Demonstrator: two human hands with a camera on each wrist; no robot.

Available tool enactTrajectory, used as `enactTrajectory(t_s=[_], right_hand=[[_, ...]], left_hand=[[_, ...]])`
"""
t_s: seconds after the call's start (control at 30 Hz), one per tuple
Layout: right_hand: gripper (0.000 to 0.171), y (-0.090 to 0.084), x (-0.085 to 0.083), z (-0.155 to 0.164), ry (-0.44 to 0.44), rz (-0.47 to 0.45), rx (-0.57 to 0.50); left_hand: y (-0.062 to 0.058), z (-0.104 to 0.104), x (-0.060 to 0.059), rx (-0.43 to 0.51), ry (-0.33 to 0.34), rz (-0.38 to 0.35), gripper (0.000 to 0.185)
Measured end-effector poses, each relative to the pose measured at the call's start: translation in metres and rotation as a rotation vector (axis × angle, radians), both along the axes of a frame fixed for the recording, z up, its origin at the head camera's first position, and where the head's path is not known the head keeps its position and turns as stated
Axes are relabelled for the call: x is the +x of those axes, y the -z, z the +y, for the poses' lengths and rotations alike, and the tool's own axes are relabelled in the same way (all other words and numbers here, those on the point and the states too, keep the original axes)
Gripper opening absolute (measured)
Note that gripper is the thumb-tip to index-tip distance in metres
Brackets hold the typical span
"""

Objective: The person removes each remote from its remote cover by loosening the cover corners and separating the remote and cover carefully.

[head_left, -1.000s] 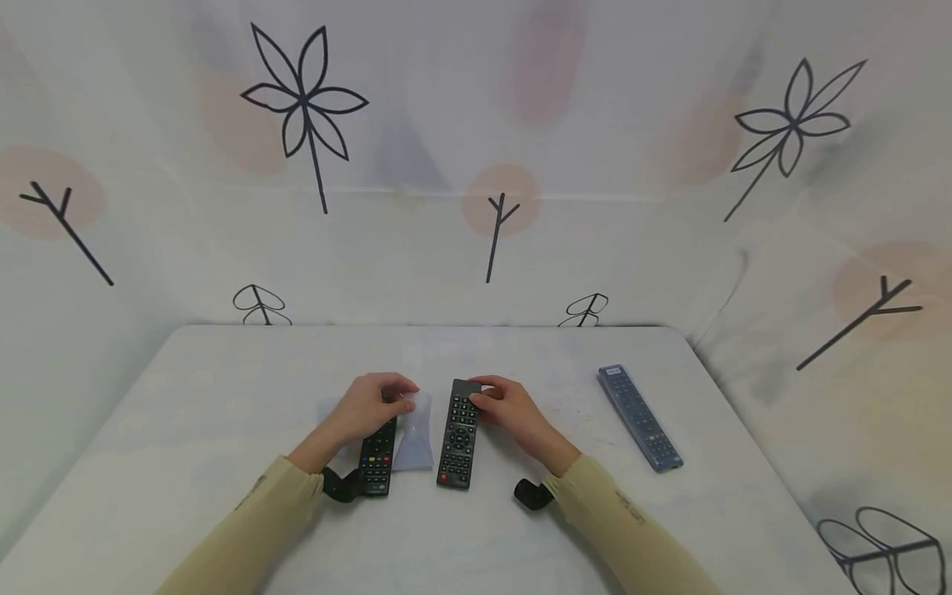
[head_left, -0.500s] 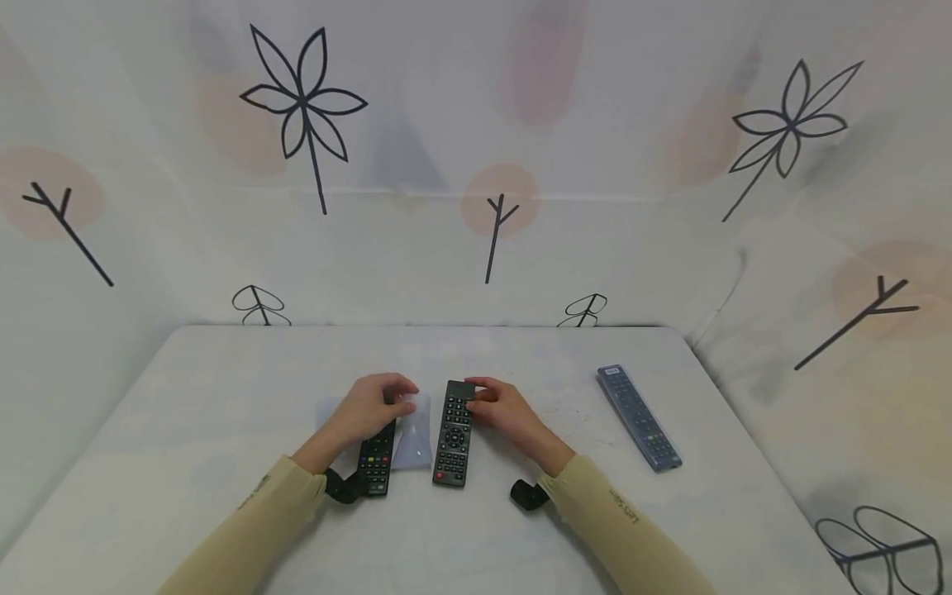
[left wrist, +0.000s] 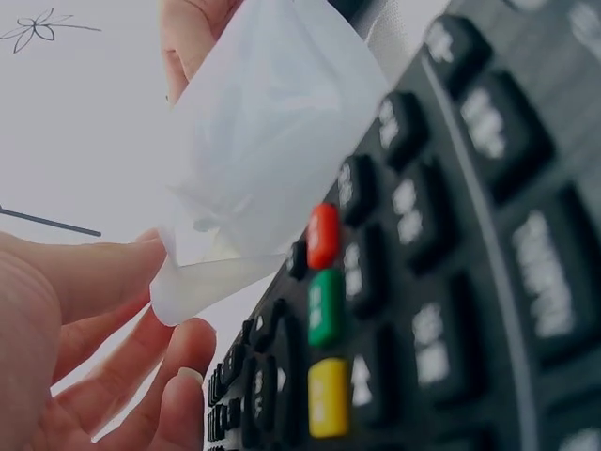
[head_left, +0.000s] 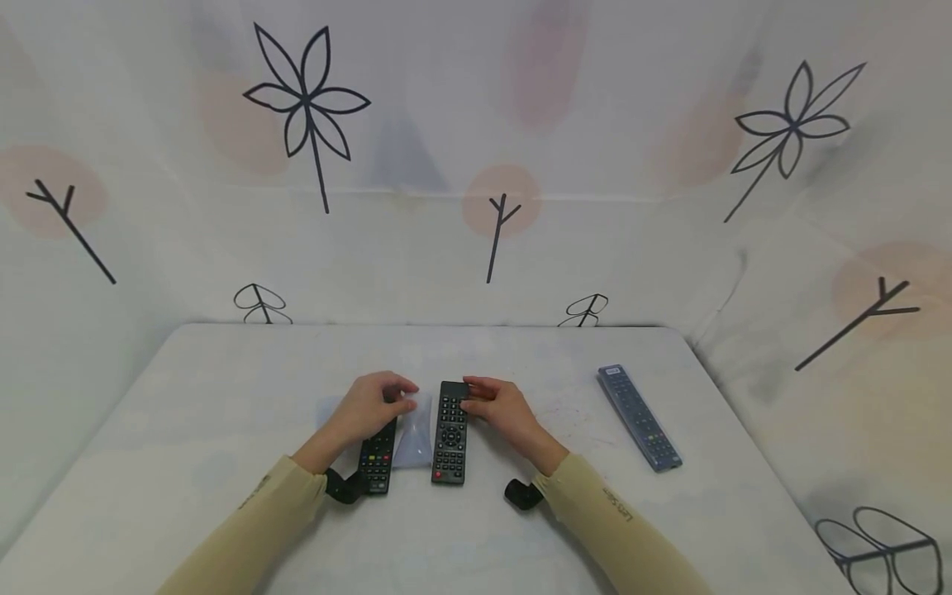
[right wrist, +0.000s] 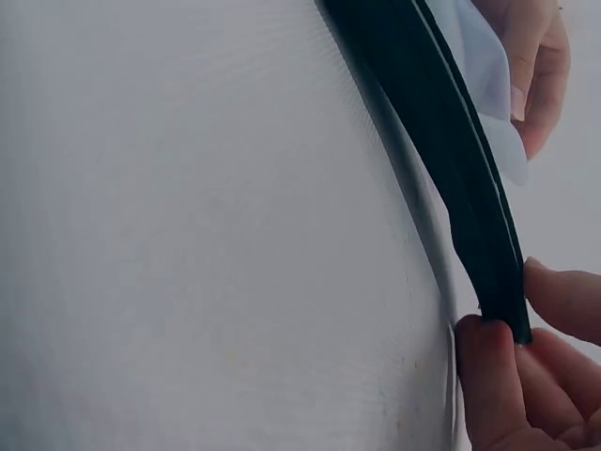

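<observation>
One remote (head_left: 640, 417) already lay sleeved, well right of the right hand (head_left: 500, 405). That hand pinched a bare remote's (head_left: 450, 431) far end; the left hand (head_left: 368, 405) pinched a clear sleeve (head_left: 417, 430) over another remote (head_left: 378, 455). Two seemingly remained uncovered.

two remotes (head_left: 450, 431) side by side mid-table (head_left: 186, 397), third remote (head_left: 639, 416) far right
</observation>
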State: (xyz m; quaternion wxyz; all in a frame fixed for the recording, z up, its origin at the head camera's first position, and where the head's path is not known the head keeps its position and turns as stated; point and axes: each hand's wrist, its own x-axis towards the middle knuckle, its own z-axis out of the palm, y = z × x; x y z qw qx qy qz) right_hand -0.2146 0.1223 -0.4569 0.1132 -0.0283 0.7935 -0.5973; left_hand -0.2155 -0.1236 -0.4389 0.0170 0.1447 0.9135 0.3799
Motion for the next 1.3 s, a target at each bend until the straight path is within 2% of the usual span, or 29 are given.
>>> enactTrajectory(t_s=[0.27,0.6,1.03,1.3], right_hand=[[0.047,0.002,-0.001,-0.001,0.041,0.052,0.019],[0.047,-0.001,0.001,-0.001,0.011,0.061,0.083],[0.043,-0.001,0.001,0.006,0.003,0.062,0.062],[0.04,-0.011,0.004,0.009,-0.006,0.084,0.023]], left_hand=[[-0.002,-0.002,0.0,-0.001,0.009,0.016,0.022],[-0.004,-0.004,0.003,0.017,-0.003,0.034,0.022],[-0.003,-0.006,0.003,0.043,-0.018,0.037,0.019],[-0.002,-0.006,0.003,0.048,-0.032,0.031,0.019]])
